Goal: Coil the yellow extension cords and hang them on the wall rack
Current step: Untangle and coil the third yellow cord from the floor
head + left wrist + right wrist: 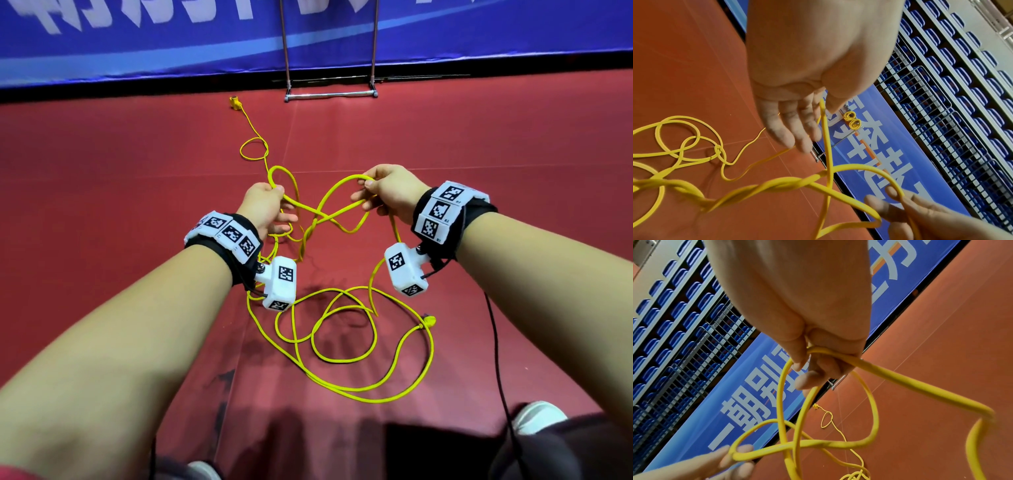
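Two loops of the yellow cord [329, 205] are pinched, one by the left hand [265, 205], one by the right hand [387, 193], above the red floor [513, 154]

Indoor sports arena: red court flooring [479, 144], blue barrier banner [171, 51], tiered blue spectator seats [962, 81] are seen.

Red floor [479, 154] with thin seam lines. Loose yellow extension cord [359, 387] lies on it in tangled loops, a strand running to a yellow socket end [235, 102] near the metal rack foot [330, 96]. Yellow plug [429, 320] beside the loops.
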### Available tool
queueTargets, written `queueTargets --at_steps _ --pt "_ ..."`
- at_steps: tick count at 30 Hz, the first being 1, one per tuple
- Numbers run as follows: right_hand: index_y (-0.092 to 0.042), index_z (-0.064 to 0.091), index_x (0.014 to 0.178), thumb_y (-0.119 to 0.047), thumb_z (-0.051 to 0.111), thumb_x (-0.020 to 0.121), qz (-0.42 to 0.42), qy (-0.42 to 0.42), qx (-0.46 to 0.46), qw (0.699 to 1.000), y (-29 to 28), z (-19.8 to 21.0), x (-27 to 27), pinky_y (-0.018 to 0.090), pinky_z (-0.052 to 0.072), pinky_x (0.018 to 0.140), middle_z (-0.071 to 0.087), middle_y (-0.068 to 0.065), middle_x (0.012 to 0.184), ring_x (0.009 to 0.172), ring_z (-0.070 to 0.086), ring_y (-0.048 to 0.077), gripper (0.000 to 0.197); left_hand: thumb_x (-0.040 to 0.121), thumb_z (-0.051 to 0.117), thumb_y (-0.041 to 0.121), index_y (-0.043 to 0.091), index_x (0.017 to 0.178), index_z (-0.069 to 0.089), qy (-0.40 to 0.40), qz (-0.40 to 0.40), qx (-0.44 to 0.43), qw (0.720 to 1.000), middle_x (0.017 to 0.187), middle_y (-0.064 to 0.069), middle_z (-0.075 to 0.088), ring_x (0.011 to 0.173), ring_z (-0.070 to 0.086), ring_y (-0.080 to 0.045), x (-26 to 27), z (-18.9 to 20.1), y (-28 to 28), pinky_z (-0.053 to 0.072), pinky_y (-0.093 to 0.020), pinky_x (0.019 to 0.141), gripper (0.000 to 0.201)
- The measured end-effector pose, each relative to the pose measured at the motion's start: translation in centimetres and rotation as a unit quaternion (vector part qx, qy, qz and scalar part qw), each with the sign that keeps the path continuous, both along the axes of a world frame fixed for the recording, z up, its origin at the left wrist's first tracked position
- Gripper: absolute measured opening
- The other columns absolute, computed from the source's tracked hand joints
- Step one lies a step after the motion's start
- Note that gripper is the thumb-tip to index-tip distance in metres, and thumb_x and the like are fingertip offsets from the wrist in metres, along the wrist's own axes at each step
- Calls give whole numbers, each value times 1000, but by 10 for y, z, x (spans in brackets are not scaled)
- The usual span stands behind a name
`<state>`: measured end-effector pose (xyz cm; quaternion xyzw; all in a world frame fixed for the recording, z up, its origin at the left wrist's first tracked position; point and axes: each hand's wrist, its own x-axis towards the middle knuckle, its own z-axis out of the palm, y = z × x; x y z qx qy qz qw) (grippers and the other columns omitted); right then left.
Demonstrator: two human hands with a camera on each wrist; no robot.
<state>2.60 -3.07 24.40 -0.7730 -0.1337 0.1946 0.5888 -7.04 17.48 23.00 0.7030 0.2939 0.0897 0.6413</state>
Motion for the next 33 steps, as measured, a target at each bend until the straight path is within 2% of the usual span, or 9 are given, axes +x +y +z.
queueTargets --at_steps 4,8,13,16,19,21,24,29,33 --pt "-14 46 90 -6 33 104 -24 55 19 998 5 -4 -3 21 30 46 69 14 75 42 56 15 20 100 42 18 13 98 54 157 -104 17 982 75 -2 64 64 64 -18 -9 -5 -15 49 -26 54 13" --pt "-15 42 93 -6 31 105 -38 101 58 992 6 -4 -2 19 32 43 68 20 76 43 56 19 18 102 36 39 11 100 55 272 -182 -31 945 83 -9 73 74 69 -24 -13 -15 -33 52 -33 68 34" --pt "-16 38 93 -6 29 105 -44 148 87 984 8 0 -6 18 36 41 67 26 83 42 56 20 18 102 31 46 7 148 26 160 -129 -242 948 136 -18 56 130 51 -30 -5 -32 -43 38 -52 106 61" --pt "-17 35 90 -7 31 106 -49 186 109 975 8 0 -7 17 36 39 66 28 85 40 55 20 19 103 33 46 16 138 40 56 -92 -320 941 112 -9 66 131 49 -24 3 -34 -47 25 -53 115 47" --pt "-18 35 89 -7 32 106 -47 194 102 974 5 -1 -6 18 35 40 66 26 79 41 53 19 20 101 46 43 16 112 48 26 -29 -325 945 83 -2 62 86 64 -22 7 -30 -45 42 -44 97 29" --pt "-17 37 90 -7 31 105 -35 161 60 985 2 -6 -5 18 31 43 66 19 68 39 51 18 20 100 49 41 18 90 50 36 -7 -307 951 70 2 51 60 52 -14 7 -26 -41 47 -34 73 25" --pt "-15 45 91 -3 34 103 -7 96 -27 995 -4 -19 -5 17 28 45 65 16 69 36 50 16 21 98 53 38 24 80 47 53 6 -301 952 54 7 43 38 33 -6 8 -26 -27 35 -17 44 24" --pt "-6 62 97 0 48 97 60 46 -134 988 -10 -40 -8 19 34 41 65 12 66 39 51 15 16 98 56 20 16 79 48 46 51 -332 941 52 2 40 30 26 -4 8 -22 -15 24 -12 29 21" --pt "-5 65 106 -2 52 97 154 21 -188 970 -2 -41 -14 21 40 42 64 8 62 39 50 13 16 99 51 7 6 85 46 -18 104 -400 910 65 -5 40 35 37 -10 8 -16 -14 38 -15 35 15"
